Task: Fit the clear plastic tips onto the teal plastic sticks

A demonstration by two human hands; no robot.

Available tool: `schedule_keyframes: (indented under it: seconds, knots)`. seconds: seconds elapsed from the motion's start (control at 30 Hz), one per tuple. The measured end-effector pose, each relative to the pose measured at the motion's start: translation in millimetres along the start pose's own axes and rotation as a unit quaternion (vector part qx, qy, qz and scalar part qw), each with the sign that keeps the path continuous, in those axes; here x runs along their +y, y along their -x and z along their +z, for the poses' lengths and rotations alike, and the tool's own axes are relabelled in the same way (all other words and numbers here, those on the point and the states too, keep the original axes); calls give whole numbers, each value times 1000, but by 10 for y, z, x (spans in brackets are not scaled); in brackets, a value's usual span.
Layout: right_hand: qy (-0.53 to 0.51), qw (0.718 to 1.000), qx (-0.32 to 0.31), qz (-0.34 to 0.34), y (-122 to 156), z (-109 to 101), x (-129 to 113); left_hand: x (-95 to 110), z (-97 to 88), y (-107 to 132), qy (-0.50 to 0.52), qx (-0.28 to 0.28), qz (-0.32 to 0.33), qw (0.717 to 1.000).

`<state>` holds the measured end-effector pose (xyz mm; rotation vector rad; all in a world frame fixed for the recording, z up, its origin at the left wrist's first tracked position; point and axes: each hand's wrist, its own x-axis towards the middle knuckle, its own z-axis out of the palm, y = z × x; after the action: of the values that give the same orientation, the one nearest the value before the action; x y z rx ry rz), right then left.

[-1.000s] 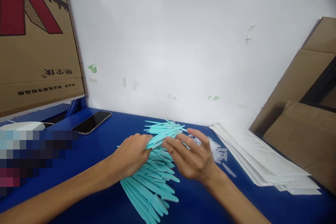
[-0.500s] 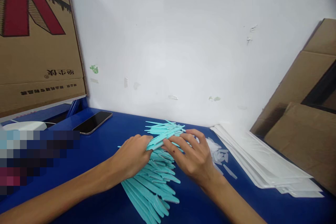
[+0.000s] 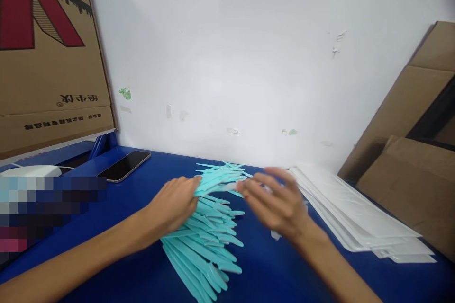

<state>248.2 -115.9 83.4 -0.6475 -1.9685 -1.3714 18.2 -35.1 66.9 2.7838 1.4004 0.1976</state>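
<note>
Thin turquoise strips with tapered, rounded ends form a fanned pile point(image 3: 213, 251) on the blue table. My left hand point(image 3: 177, 201) is closed round the near ends of a bunch of turquoise strips point(image 3: 213, 184) above that pile. Beside the bunch, the thumb and fingertips of my right hand point(image 3: 279, 203), blurred by motion, pinch a small whitish translucent piece point(image 3: 231, 187). Further turquoise strips point(image 3: 222, 169) point away behind the bunch. Small translucent scraps point(image 3: 275, 235) lie under and behind my right hand, largely hidden by it.
A phone point(image 3: 124, 166) lies at the back left of the blue table point(image 3: 121, 208). White flat sleeves point(image 3: 359, 218) are stacked on the right. Cardboard boxes stand at the left point(image 3: 53, 75) and right point(image 3: 408, 180). A white wall point(image 3: 227, 57) closes the back.
My right hand has drawn away from the bunch to the right, a whitish piece now showing at its fingertips. My left hand still grips the strips, shifted slightly left and up.
</note>
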Motion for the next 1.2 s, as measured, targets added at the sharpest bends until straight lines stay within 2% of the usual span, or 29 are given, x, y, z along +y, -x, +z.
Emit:
schedule_keyframes:
  seconds: [0.07, 0.13, 0.17, 0.2, 0.3, 0.37, 0.53, 0.67, 0.73, 0.77, 0.8, 0.83, 0.9, 1.0, 1.07, 1.13, 1.17, 1.2]
  knots:
    - [43, 998, -25, 44, 85, -106, 208, -88, -51, -47, 2, 18, -22, 1000]
    - [67, 983, -109, 128, 209, -175, 411, -157, -90, -88, 9, 34, -24, 999]
    - [73, 967, -163, 181, 283, -188, 497, -181, -102, -104, 14, 40, -20, 999]
    - [69, 943, -231, 230, 360, -188, 568, -197, -107, -116, 20, 43, -13, 999]
    - [30, 832, -431, 348, 605, -120, 689, -225, -93, -135, 39, 47, 14, 998]
    - [15, 798, -474, 373, 756, -55, 712, -241, -72, -143, 53, 48, 34, 997]
    - [-12, 775, -492, 396, 957, 22, 716, -282, -37, -157, 102, 52, 70, 991]
    - [-11, 785, -468, 406, 820, 6, 681, -274, -27, -153, 138, 55, 89, 985]
    - [-52, 796, -408, 444, 686, 29, 606, -261, -15, -149, 179, 58, 94, 978]
    - [-111, 793, -348, 488, 620, 56, 549, -255, -5, -148, 202, 61, 91, 973]
    - [-195, 774, -274, 536, 561, 92, 478, -249, 4, -147, 224, 64, 83, 969]
    - [-283, 739, -207, 576, 512, 136, 396, -242, 13, -146, 241, 65, 73, 966]
    - [-428, 630, -117, 638, 444, 232, 213, -227, 22, -145, 260, 66, 58, 962]
    - [-565, 446, -65, 691, 384, 347, -65, -186, 10, -136, 273, 69, 70, 957]
    - [-609, 346, -24, 713, 346, 391, -226, -144, -4, -124, 273, 68, 91, 955]
    - [-628, 263, 31, 732, 306, 413, -352, -99, -5, -105, 269, 57, 106, 955]
    - [-627, 236, 55, 740, 286, 418, -397, -78, 1, -95, 263, 49, 110, 957]
    - [-623, 221, 77, 746, 267, 419, -428, -60, 12, -85, 251, 43, 110, 961]
